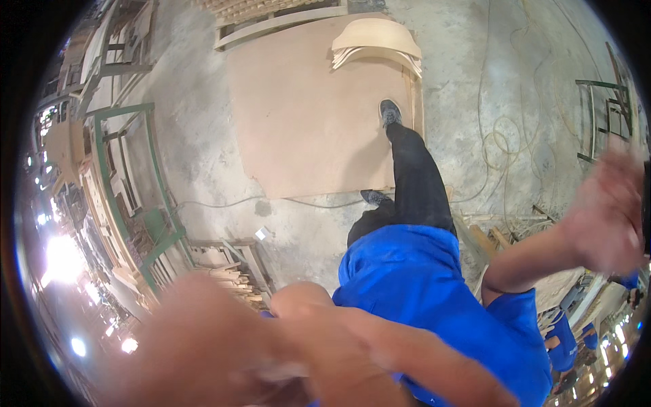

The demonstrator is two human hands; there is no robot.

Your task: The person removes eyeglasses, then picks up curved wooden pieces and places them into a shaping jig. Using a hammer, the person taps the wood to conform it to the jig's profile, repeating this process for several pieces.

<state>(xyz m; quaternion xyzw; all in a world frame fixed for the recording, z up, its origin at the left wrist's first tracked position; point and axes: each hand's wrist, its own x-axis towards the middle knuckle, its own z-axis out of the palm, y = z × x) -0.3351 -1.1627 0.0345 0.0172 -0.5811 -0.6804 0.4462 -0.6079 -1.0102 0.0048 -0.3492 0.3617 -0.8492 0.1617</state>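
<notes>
My left hand (196,339) is very close at the lower left, large and smeared by motion, so its fingers cannot be made out and I cannot tell whether anything is in it. My right hand (607,214) is raised at the right rim, away from the body, also blurred; whether its fingers are closed is unclear. Neither hand visibly touches any of the wooden parts. Beyond my feet, a stack of curved, pale wooden panels (377,35) rests at the far right part of a large flat brown board (305,102) on the floor. One shoe (390,112) stands on this board.
Green metal frames (96,169) stand at the left. Slatted wooden pieces (271,8) lie at the far edge. Thin wooden strips (234,278) are piled at the near left. A looped cable (502,139) lies on the concrete floor at right. People in blue (561,342) are at the lower right.
</notes>
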